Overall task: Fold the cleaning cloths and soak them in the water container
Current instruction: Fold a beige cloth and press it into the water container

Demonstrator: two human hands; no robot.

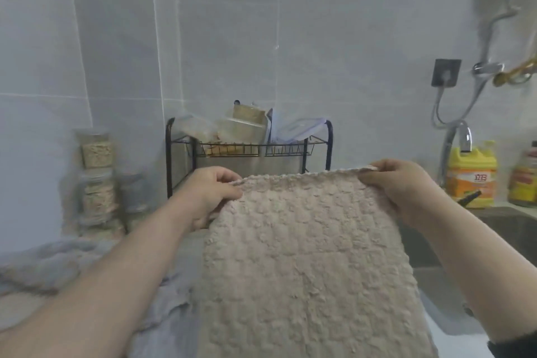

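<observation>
A beige, bumpy cleaning cloth (305, 256) hangs spread out in front of me, held up by its top edge. My left hand (209, 192) pinches the top left corner. My right hand (401, 183) pinches the top right corner. The cloth drops down past the bottom of the view and hides the counter beneath it. A grey cloth (72, 264) lies crumpled on the counter at the lower left, partly under my left forearm. The sink (511, 229) sits to the right, behind my right arm; I cannot tell whether it holds water.
A black wire rack (250, 151) with containers stands against the tiled wall behind the cloth. Clear jars (97, 177) are stacked at the left. A tap (462, 136), a yellow detergent bottle (470, 174) and another bottle (526, 177) stand by the sink.
</observation>
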